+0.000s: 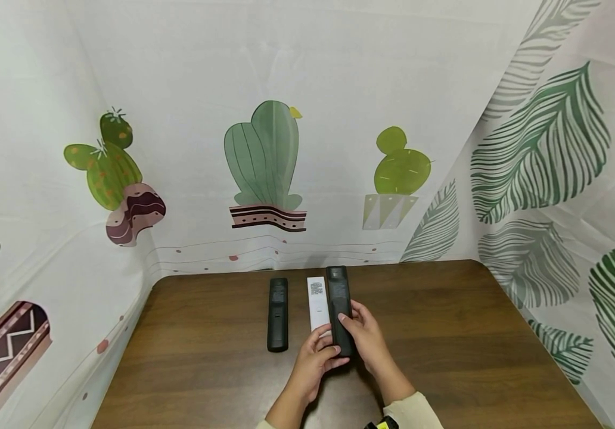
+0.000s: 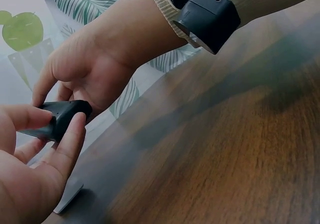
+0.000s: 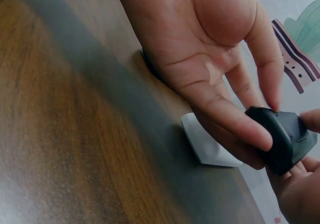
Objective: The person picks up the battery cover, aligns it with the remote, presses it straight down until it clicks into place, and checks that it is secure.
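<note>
A black remote control (image 1: 341,298) is held by both hands, its back with a label and battery cover facing up. My left hand (image 1: 315,362) pinches its near end between thumb and fingers. My right hand (image 1: 367,341) grips its right side, thumb on the back cover. Close beside it on the left, a white remote control (image 1: 318,304) lies label side up on the table; the left fingers overlap its near end in the head view. In the right wrist view the black remote's end (image 3: 282,139) appears raised above the white one (image 3: 207,141).
Another black remote control (image 1: 278,314) lies back up, farther left on the brown wooden table (image 1: 205,351). A white cloth (image 1: 189,119) printed with cacti and leaves hangs behind and at the sides of the table.
</note>
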### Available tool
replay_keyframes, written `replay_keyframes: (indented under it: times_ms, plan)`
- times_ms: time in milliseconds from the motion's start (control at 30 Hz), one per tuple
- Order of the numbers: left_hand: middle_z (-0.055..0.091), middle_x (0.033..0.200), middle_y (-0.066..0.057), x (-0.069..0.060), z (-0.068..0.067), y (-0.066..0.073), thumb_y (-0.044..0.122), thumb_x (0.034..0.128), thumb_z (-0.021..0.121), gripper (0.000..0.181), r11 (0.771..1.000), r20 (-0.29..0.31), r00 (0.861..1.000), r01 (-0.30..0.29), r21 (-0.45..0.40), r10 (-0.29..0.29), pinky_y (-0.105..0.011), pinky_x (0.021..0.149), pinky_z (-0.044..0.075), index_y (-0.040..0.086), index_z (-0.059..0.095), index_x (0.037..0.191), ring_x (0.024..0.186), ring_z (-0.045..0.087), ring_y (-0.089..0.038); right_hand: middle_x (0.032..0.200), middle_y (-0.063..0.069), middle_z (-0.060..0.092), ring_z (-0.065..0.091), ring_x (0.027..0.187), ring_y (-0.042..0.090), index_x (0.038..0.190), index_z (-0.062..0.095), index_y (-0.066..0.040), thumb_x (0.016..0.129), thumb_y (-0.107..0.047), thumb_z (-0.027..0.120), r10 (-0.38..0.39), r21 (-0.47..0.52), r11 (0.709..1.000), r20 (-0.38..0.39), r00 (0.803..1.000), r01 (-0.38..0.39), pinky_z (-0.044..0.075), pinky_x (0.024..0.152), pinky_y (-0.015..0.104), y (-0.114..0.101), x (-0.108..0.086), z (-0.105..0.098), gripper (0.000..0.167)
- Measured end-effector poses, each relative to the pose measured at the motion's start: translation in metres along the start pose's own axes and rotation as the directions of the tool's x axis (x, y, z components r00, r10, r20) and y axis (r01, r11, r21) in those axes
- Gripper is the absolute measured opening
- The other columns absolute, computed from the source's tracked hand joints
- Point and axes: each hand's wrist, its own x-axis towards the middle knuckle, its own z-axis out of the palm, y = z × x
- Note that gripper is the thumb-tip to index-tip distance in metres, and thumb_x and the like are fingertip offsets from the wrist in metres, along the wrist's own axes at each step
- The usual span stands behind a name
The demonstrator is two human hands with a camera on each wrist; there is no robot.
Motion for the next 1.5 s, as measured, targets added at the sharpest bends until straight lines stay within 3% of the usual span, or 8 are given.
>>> replay_keyframes:
  times_ms: [333,1233,1500]
  plan:
    - [0.068,0.123,-0.017,-0.0007,0.0002,-0.0009,0.007,0.0926,0.069,0.061,1.000,-0.017,1.000,0.009,0.027,-0.009,-0.041,0.086,0.062,0.005,0.040,0.146,0.102,0.071,-0.024,0.132,0.023,0.057,0.063,0.104,0.014,0.144,0.044,-0.001,0.097,-0.012,0.066,0.001,0.051,0.999,0.033,0.999,-0.003,0.053,0.085,0.021,0.0028,-0.0015,0.0007,0.053]
    - [0.070,0.120,-0.018,-0.0016,-0.0005,-0.0024,0.003,0.0918,0.068,0.058,0.998,-0.037,0.999,-0.001,0.066,0.004,-0.041,0.082,0.063,0.003,0.040,0.143,0.100,0.072,-0.025,0.133,0.023,0.057,0.064,0.110,0.018,0.144,0.044,-0.002,0.096,-0.009,0.065,-0.004,0.058,0.998,0.048,0.999,0.001,0.053,0.086,0.020,0.0060,-0.0039,0.0026,0.053]
    - [0.070,0.119,-0.017,-0.0022,-0.0010,-0.0047,0.003,0.0921,0.068,0.058,0.997,-0.042,0.999,0.001,0.074,0.002,-0.041,0.081,0.063,0.003,0.040,0.143,0.100,0.072,-0.025,0.131,0.023,0.058,0.065,0.105,0.014,0.144,0.044,-0.002,0.096,-0.008,0.066,-0.007,0.068,0.998,0.047,0.999,0.004,0.054,0.085,0.021,0.0100,-0.0044,0.0029,0.053]
